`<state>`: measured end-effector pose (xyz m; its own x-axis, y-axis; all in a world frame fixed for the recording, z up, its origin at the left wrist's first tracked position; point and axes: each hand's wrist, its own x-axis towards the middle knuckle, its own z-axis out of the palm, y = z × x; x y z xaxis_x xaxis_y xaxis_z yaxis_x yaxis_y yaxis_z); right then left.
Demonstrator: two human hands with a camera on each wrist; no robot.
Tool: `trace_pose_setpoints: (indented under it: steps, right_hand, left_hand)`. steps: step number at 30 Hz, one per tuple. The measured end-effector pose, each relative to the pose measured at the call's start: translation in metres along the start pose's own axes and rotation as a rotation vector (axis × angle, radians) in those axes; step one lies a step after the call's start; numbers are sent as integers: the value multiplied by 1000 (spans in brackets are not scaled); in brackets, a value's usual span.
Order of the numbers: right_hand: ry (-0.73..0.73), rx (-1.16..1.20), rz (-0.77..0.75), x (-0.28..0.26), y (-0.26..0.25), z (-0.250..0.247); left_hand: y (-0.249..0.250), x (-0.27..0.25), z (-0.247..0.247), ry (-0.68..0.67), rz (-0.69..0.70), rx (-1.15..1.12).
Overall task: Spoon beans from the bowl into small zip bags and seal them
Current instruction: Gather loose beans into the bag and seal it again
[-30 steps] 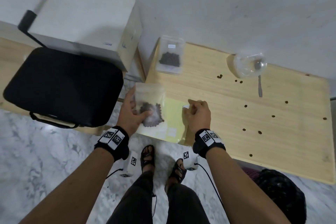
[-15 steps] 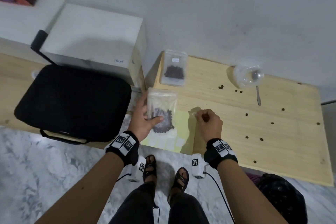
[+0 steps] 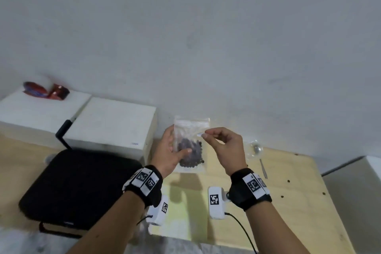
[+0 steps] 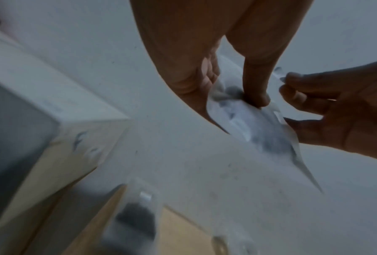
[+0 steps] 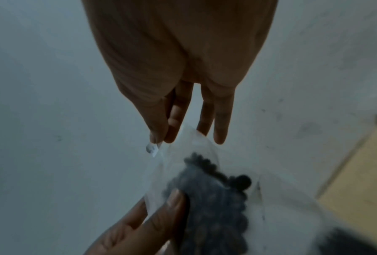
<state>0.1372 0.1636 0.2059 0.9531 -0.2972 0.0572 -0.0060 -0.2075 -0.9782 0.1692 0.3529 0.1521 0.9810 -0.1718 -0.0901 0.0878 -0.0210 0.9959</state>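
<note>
A: Where is the zip bag?

B: Held upright in the air above the near edge of the wooden table. The left hand grips it at mid-height, thumb across the front, fingers behind.

A: And the right hand?

B: Just beside the bag's right side. Thumb and forefinger pinch a small white sticker in front of the upper panel, apart from the plastic as far as I can tell.

A: Bag orientation?

B: Long axis vertical, zip strip uppermost, front face toward the person. The right hand is nearer the bare upper panel.

A: Condition?

B: Clear plastic; dark beans settled in the lower half. Whether the zip is closed, I cannot tell.
</note>
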Motion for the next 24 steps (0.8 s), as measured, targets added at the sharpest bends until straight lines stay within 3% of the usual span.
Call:
trace_pose_setpoints:
  steps: [5, 12, 24]
  right_hand:
    - [10, 10, -151, 16, -56, 6]
    - [56, 42, -306, 26, -113, 4]
    - [137, 76, -464, 14, -157, -8]
  left_hand:
    - [61, 13, -5, -55, 137, 78]
    - [141, 12, -3, -11, 362, 39]
    - [192, 8, 6, 41, 526, 67]
